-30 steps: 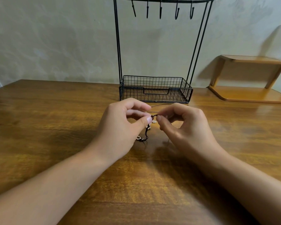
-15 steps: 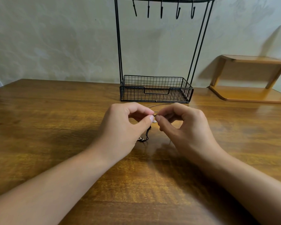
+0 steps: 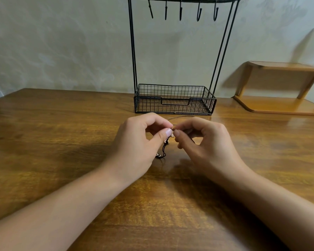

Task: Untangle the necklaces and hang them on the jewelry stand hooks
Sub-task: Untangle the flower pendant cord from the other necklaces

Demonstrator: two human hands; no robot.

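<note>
A tangle of thin black cord necklaces (image 3: 163, 148) with small metal bits hangs between my two hands, just above the wooden table (image 3: 62, 134). My left hand (image 3: 138, 144) pinches the top of the tangle between thumb and forefinger. My right hand (image 3: 203, 142) pinches it from the other side, fingertips almost touching the left thumb. A strand of cord (image 3: 181, 117) trails over the table toward the stand. The black wire jewelry stand (image 3: 174, 99) is straight behind the hands, its basket base on the table. Several bare hooks (image 3: 180, 10) hang from its top bar.
A small wooden shelf (image 3: 279, 87) stands at the back right against the pale wall. The table's far edge runs along the wall behind the stand.
My hands have kept their pinch and stayed almost still. The fingertips have closed in slightly on the knot, and the hanging cord end has shifted a little.
</note>
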